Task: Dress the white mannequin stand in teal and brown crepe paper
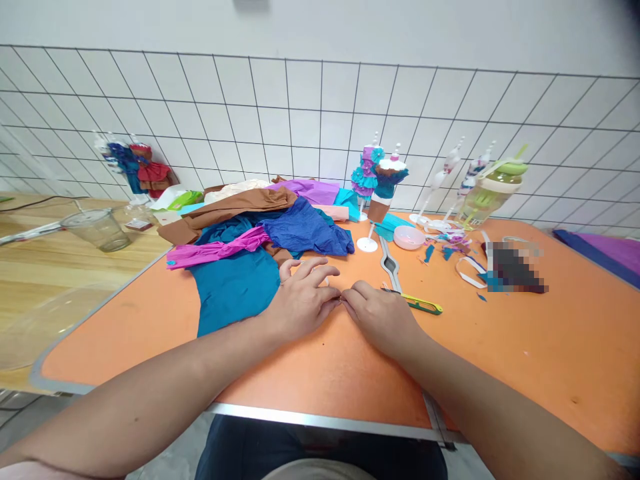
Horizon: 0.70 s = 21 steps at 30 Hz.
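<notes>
My left hand (305,300) and my right hand (380,313) meet fingertip to fingertip above the orange table (320,380). Both pinch at a tiny item between them, too small to name. The other fingers of my left hand are raised and spread, while those of my right hand are curled in. Teal crepe paper (237,287) lies by my left wrist, with blue crepe paper (313,227) just behind that hand. Beside my right hand are a yellow and green cutter (423,305) and a grey flat tool (390,263).
Behind stand two paper-dressed figures on white stands (367,245), a pink bowl (409,237) and a green-lidded bottle (493,193). Paper scraps and a blurred dark object (517,268) lie right. A glass cup (100,230) sits on the wooden table at left.
</notes>
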Tool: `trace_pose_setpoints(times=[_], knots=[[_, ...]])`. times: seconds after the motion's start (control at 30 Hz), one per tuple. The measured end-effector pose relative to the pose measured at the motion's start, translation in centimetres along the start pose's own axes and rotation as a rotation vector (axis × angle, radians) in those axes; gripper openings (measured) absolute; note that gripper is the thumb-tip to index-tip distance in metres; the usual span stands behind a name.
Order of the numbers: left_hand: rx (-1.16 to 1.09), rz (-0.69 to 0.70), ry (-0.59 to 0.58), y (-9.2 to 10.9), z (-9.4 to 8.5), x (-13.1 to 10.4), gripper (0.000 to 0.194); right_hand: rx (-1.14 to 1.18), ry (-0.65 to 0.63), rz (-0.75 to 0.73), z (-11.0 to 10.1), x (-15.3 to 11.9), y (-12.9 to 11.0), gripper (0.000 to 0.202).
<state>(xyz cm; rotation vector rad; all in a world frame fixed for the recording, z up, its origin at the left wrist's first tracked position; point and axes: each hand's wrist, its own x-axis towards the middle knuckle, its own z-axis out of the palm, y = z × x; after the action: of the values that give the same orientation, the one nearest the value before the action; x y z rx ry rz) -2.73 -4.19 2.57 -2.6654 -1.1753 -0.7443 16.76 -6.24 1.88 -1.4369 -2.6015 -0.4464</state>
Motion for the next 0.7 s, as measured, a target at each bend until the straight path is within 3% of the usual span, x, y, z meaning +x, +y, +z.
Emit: trace_pose_setpoints(times=[0.47, 0.7], knots=[[-0.031, 0.046, -0.053, -0.19, 0.15, 0.03, 0.019, 0.093, 0.014, 0.031, 0.32, 0.10, 0.10, 0.032], [-0.091, 0.030, -0.058, -0.43, -0.11, 0.13, 0.015, 0.317, 0.037, 0.083, -0.23, 0.25, 0.90, 0.026]])
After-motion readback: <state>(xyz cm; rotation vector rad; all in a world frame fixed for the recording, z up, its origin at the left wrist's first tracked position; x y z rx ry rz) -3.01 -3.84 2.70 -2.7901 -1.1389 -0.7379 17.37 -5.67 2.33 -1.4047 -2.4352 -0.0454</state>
